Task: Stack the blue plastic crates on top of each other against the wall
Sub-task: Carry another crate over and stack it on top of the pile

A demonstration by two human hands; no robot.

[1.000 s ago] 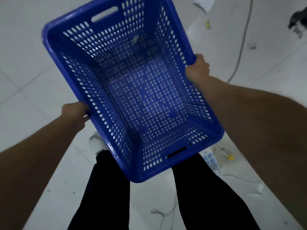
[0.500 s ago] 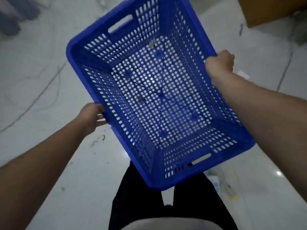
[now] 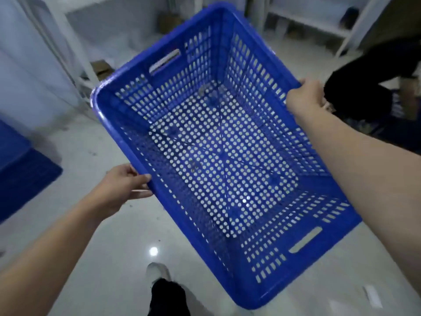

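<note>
I hold an empty blue perforated plastic crate [image 3: 218, 156] in the air in front of me, tilted, its open side facing me. My left hand [image 3: 120, 188] grips the rim of its left long side. My right hand [image 3: 305, 96] grips the rim of the right long side. A slot handle shows in each short end. At the far left edge stands another blue crate [image 3: 20, 174] on the floor, blurred and partly cut off by the frame.
White metal shelving [image 3: 319, 21] lines the back wall, with small cardboard boxes [image 3: 102, 67] on the floor. Another person in dark clothing [image 3: 369, 78] crouches at the right. The floor is glossy white tile. My own leg and shoe [image 3: 164, 283] show below.
The view has swung upward and around with the crate held in both hands. Shelving, the blue crate at left and the crouching person have come into view.
</note>
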